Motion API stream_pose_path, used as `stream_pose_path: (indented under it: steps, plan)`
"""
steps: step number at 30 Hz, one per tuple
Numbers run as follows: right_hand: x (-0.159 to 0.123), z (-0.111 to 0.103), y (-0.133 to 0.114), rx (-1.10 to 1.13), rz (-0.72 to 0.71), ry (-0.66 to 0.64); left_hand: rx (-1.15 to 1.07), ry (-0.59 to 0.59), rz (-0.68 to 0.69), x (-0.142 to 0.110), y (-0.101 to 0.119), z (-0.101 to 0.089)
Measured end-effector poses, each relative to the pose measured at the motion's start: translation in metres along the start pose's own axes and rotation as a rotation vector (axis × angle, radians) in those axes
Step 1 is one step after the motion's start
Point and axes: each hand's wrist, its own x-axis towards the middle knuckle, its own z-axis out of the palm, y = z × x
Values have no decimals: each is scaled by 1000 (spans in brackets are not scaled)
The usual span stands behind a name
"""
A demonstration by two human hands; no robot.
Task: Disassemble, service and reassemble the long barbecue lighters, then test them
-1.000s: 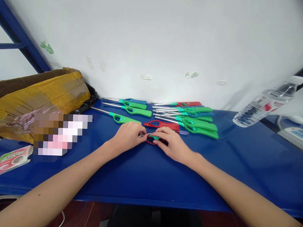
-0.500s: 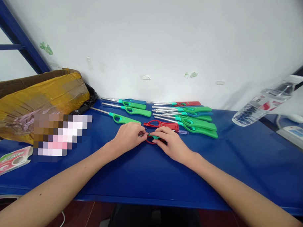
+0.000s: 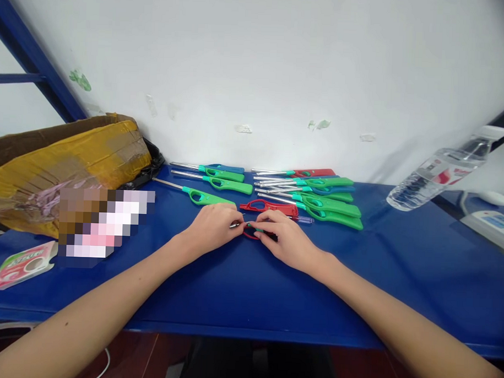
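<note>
Both hands meet at a red gas lighter [image 3: 249,233] with a teal part, low over the table. My left hand [image 3: 215,229] is closed, thumb and forefinger pinching its front end, where a bit of metal shows. My right hand [image 3: 289,241] grips the body from the other side, fingers bent over it; most of the lighter is hidden. Just beyond the fingers lie a red lighter shell half [image 3: 276,208] and a screwdriver [image 3: 305,219] with a clear purple handle. A green lighter [image 3: 212,200] rests behind my left hand.
Several long-nosed lighters [image 3: 332,205] lie in a pile by the wall, others [image 3: 231,186] further left. At left stand a taped cardboard box [image 3: 113,145] and a pink-green packet [image 3: 24,265]. A water bottle [image 3: 438,170] and a white device [image 3: 493,222] are on the right.
The hands stay at the same spot, with only slight finger shifts around the red lighter; less of its teal part shows. The whole view has shifted slightly.
</note>
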Motion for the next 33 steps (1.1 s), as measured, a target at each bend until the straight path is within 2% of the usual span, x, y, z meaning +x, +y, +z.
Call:
stream_pose_path:
  steps: [8,16,24,28,33]
  plan:
    - [1,-5,0,16,-11,-21,-74,-1,109,-4,4,-2]
    - [-1,0,5,133,162,90,-101,55,149,-2,-2,8]
    - [-1,-6,9,47,87,50,-91,143,222,-1,-2,12]
    - [1,-19,20,-12,44,99,-115,139,204,0,-2,13]
    - [4,-30,28,-19,61,14,-198,74,111,1,-1,8]
